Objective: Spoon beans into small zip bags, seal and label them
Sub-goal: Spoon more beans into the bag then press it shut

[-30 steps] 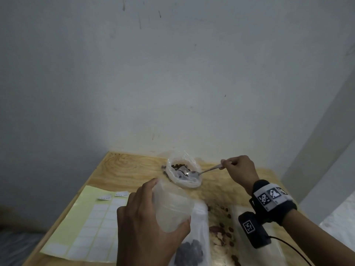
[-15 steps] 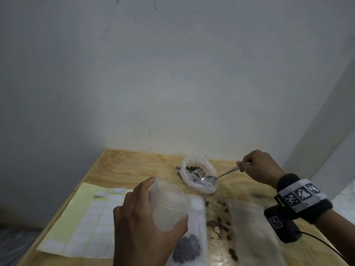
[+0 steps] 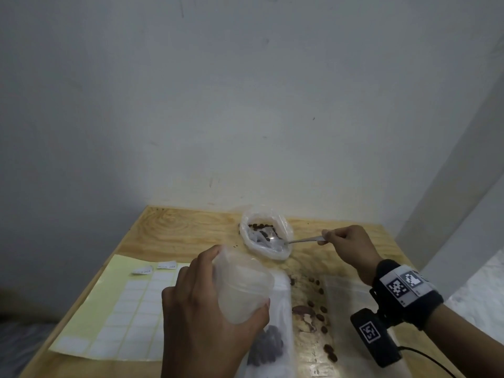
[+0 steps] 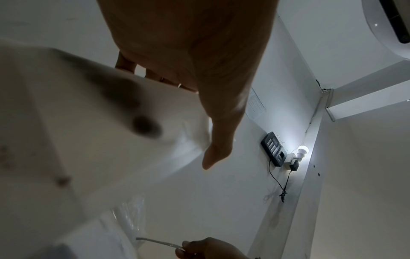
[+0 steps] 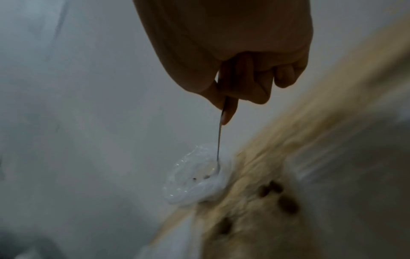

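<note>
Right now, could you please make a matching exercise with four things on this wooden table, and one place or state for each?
Things:
1. metal spoon
2. empty clear zip bag
3. yellow sheet of white labels
4. loose brown beans

Places or states:
A. scattered on the bare wood
B. flat at the table's left side
C. bowl inside the open bean bag
D. held up by the left hand

Pairs: 1-C, 2-D, 3-B, 4-A

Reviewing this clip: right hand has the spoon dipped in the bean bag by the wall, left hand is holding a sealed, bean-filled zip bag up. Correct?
Not quite. The zip bag held up by the left hand is open-mouthed and looks empty, as the head view shows. The rest stands: the right hand holds the spoon dipped in the bean bag.
</note>
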Demonstrator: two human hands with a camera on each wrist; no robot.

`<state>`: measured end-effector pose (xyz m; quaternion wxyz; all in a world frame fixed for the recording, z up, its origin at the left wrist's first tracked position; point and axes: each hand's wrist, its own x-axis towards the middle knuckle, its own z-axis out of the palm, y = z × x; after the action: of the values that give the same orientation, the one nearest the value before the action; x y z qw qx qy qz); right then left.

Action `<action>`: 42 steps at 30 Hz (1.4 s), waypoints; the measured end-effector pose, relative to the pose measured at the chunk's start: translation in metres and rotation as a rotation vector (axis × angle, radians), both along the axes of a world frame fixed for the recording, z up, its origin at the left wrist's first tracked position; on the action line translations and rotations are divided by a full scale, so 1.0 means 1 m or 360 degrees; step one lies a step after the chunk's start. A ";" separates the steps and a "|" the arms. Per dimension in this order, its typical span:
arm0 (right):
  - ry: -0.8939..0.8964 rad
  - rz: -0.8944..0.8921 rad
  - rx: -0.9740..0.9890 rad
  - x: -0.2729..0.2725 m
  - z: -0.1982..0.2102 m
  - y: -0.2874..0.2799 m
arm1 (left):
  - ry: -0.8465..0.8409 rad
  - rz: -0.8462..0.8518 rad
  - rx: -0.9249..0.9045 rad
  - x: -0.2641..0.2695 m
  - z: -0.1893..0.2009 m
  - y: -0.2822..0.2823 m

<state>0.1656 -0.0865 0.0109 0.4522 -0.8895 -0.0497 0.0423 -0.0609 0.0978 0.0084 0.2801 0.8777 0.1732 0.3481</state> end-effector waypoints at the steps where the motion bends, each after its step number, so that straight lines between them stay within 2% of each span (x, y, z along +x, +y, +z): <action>1: 0.0057 -0.0002 0.0100 -0.002 -0.001 0.000 | 0.0002 0.0003 0.0000 0.000 0.000 0.000; 4: 0.0142 0.0005 0.0246 -0.003 0.002 0.001 | 0.0011 0.0008 0.0010 0.001 0.002 -0.001; 10: 0.0078 -0.0034 0.0292 0.010 0.008 0.017 | 0.0020 -0.0009 0.0007 0.001 0.000 0.000; 15: -0.0186 -0.0123 0.0129 0.023 0.013 0.033 | 0.0046 0.0011 -0.0009 -0.001 -0.001 0.006; 20: -0.0398 -0.0093 -0.0088 0.032 0.012 0.050 | 0.0051 0.0039 0.0006 -0.003 -0.004 0.012; 23: -0.0642 0.0042 -0.0294 0.029 0.005 0.061 | 0.0047 0.0054 -0.0002 -0.003 -0.005 0.014; 28: -0.1247 0.0582 -0.0615 0.024 -0.007 0.054 | 0.0047 0.0051 0.0000 -0.003 -0.007 0.015; 31: -0.1425 0.0793 -0.0721 0.026 0.001 0.037 | 0.0018 0.0057 0.0008 -0.004 -0.007 0.017; 38: -0.1358 0.1023 -0.0726 0.022 0.030 -0.009 | -0.0009 0.0022 0.0016 -0.004 -0.002 0.011; 42: -0.1026 0.0802 -0.0683 0.021 0.030 -0.023 | -0.0015 -0.0004 0.0011 -0.003 0.000 0.004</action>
<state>0.1866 -0.1100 0.0410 0.1949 -0.8910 -0.3926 -0.1186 -0.0641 0.1018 0.0086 0.2782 0.8773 0.1696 0.3524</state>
